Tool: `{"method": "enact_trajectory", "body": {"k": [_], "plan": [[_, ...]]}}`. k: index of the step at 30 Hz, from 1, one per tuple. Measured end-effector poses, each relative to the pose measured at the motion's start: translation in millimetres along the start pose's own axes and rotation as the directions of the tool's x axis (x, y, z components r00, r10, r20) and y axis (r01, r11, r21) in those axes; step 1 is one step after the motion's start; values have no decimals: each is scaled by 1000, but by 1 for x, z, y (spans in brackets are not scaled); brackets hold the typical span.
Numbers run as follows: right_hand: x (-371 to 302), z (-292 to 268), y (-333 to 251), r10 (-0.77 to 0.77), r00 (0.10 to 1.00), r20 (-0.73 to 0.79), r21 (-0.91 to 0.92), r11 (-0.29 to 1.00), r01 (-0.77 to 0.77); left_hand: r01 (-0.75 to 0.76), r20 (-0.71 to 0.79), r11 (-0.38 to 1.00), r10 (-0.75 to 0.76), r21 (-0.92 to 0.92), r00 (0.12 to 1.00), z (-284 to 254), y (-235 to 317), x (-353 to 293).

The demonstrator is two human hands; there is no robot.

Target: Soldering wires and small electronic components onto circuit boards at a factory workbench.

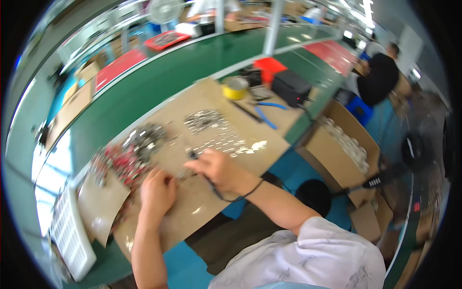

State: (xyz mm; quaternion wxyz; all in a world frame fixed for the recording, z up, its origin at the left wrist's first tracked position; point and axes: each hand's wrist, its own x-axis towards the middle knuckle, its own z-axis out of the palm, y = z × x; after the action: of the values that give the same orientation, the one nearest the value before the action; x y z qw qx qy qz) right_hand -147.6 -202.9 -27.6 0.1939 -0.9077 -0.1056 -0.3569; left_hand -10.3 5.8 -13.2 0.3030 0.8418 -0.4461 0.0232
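My right hand (220, 169) grips a soldering iron (193, 154) with a dark handle. Its thin tip slants up and away over the brown board (211, 96), and a black cable runs from the handle past my wrist. Close by on the left, my left hand (158, 190) is closed, its fingers curled down at the board; whatever they pinch is hidden and blurred. Just beyond it lies a heap of small red-and-metal parts (122, 164). A pile of shiny metal parts (147, 137) adjoins that heap. Farther right are small silver pieces (204, 120), some spread in loose rows.
A black box (291, 88) with a red light, blue-handled pliers (266, 117) and a yellow roll (235, 88) stand at the back right. Right of the bench is a carton (332, 154) of clear pieces. A white slotted tray (72, 236) leans at left. Other people sit farther off.
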Motion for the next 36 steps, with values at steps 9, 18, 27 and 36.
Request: {"method": "enact_trajectory", "body": {"k": [9, 18, 27, 36], "plan": [[-10, -10, -2, 74, 997, 22, 3, 997, -75, -31, 1, 996, 32, -85, 1000, -2, 13, 4], [-9, -5, -4, 90, 993, 71, 44, 995, -94, -55, -17, 998, 54, -30, 998, -6, 13, 1], [-10, -6, -1, 83, 996, 44, 56, 995, -85, -38, 0, 997, 38, -64, 999, -8, 20, 4], [-10, -6, -2, 77, 997, 26, 45, 996, -78, -42, -8, 996, 41, -81, 999, -7, 20, 4]]}}
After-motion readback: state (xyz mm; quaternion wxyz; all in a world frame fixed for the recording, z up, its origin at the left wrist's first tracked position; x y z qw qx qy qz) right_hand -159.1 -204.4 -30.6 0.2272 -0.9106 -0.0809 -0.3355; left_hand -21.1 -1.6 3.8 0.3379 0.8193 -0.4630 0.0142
